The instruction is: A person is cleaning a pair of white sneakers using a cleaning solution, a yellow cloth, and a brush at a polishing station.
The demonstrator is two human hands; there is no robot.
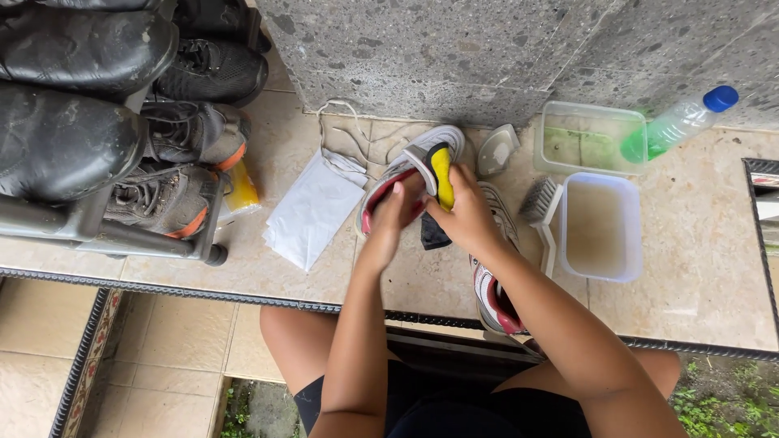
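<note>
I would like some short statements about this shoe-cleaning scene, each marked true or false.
1. The right hand holds a yellow and black insole. True.
2. The bottle has a red cap. False: its cap is blue.
3. The left hand is at the opening of a white and red sneaker. True.
4. The scrub brush lies inside the tub of cloudy water. False: it lies beside it, on the tiles.
5. The shoe rack on the left is empty. False: it holds several shoes.
</note>
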